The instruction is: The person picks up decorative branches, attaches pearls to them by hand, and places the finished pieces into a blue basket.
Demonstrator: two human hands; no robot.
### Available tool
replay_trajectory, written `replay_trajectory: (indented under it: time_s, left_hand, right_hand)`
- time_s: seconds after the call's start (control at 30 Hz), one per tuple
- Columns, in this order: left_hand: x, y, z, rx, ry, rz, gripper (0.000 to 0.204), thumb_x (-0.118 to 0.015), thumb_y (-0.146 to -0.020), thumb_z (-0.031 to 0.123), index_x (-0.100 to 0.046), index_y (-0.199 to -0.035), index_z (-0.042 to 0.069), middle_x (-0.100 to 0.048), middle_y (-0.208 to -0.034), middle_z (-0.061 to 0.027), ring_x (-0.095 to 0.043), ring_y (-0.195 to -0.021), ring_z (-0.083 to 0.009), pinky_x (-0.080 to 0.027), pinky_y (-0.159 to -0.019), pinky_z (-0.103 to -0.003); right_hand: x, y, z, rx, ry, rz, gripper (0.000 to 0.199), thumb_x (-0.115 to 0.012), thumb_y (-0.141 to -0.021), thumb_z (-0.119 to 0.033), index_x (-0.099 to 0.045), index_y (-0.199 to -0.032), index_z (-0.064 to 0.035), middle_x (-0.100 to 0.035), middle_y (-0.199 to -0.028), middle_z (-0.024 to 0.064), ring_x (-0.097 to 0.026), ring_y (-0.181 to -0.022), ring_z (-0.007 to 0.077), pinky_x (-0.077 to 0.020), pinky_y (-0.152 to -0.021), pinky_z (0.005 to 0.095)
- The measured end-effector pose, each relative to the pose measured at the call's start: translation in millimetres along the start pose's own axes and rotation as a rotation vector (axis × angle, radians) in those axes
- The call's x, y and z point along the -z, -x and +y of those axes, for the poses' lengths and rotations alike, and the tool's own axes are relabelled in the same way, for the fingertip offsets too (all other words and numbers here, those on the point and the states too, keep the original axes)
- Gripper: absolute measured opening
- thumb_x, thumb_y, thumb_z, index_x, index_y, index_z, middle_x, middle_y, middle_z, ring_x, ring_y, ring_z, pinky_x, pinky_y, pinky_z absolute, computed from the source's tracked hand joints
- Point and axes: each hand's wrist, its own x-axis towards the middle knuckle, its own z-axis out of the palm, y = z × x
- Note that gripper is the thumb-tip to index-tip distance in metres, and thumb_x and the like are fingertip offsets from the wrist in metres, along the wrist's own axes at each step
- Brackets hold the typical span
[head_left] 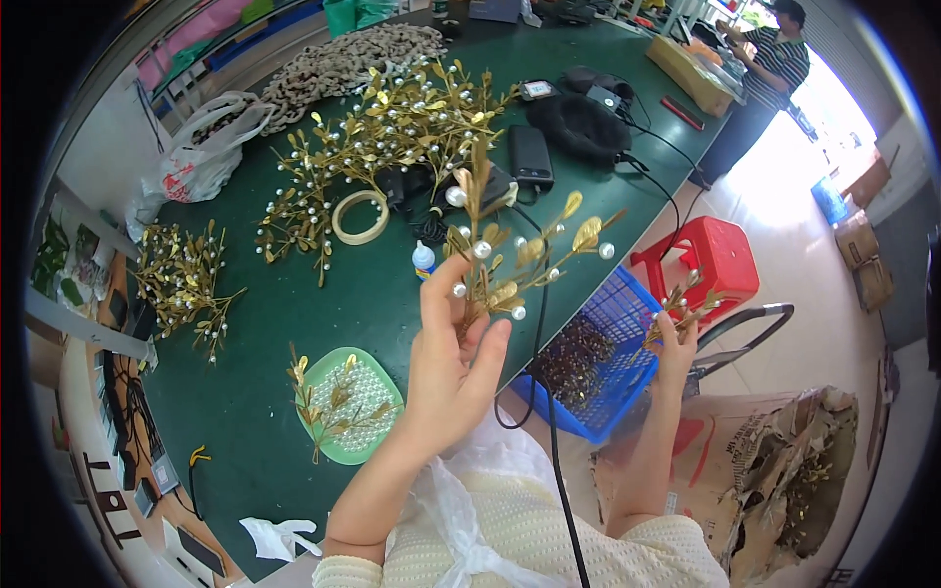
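My left hand (453,367) is raised over the table's right side, its fingers closed on a gold leaf branch (502,289) with white pearl beads. Farther right, beyond the table edge, my right hand (674,355) grips a smaller gold sprig (688,306) by its lower stems, next to a blue plastic basket (637,372) that holds many dark-gold pieces. A light green dish (387,436) full of loose white pearls lies on the table, with a gold sprig (338,416) resting across it. Close to my left fingers stands a small white-capped glue bottle (422,258).
On the green table (265,323) lie pearl branch heaps (392,122), another bunch (186,279), a tape roll (360,218), a plastic bag (211,152) and a black power bank (530,155). Cables hang near my arm. A red stool (711,260) and torn carton (730,446) stand right; a person (769,73) stands beyond.
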Motion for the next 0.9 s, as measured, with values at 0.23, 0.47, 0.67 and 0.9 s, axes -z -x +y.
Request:
replay_trajectory:
  time_s: [0.23,0.47,0.67,0.9]
  left_hand:
    - [-9,11,-12,0.12,-0.094,-0.188,0.058,-0.049,-0.084,0.0,-0.022,-0.135,0.006,-0.043,-0.067,-0.0038,-0.042,-0.058,-0.0095,-0.034,-0.052,-0.022]
    - [-13,18,-14,0.177,-0.194,-0.265,0.064,-0.05,-0.082,0.002,-0.018,-0.137,0.008,-0.047,-0.067,-0.009,-0.05,-0.056,-0.0214,-0.041,-0.055,-0.032]
    - [-33,23,-18,0.118,-0.287,-0.389,0.067,-0.05,-0.081,0.005,-0.015,-0.138,0.009,-0.062,-0.082,-0.0174,-0.061,-0.072,-0.0363,-0.047,-0.062,-0.044]
    - [-19,30,5,-0.192,-0.631,-0.452,0.068,-0.064,-0.076,0.012,-0.031,-0.136,0.009,-0.042,-0.119,-0.0191,-0.053,-0.095,-0.036,-0.045,-0.08,-0.042]
  right_hand:
    - [24,-24,104,-0.308,0.203,-0.096,0.073,-0.068,-0.08,-0.027,-0.023,-0.137,-0.0122,-0.052,-0.109,0.0131,-0.061,-0.07,0.015,-0.0501,-0.055,0.0249]
    - [2,-19,49,-0.114,0.054,-0.402,0.051,-0.063,-0.083,-0.024,-0.045,-0.125,-0.0023,-0.056,-0.113,0.0135,-0.06,-0.081,0.0151,-0.0502,-0.068,0.0265]
    - [-34,39,-42,0.03,-0.395,-0.894,0.084,-0.072,-0.072,-0.041,-0.031,-0.133,0.0012,-0.054,-0.113,0.0181,-0.061,-0.086,0.0226,-0.0515,-0.073,0.0321]
    - [3,26,-36,0.117,-0.274,-0.396,0.032,-0.058,-0.085,-0.025,-0.052,-0.106,-0.0019,-0.051,-0.106,0.0097,-0.058,-0.084,0.0173,-0.0516,-0.062,0.0275]
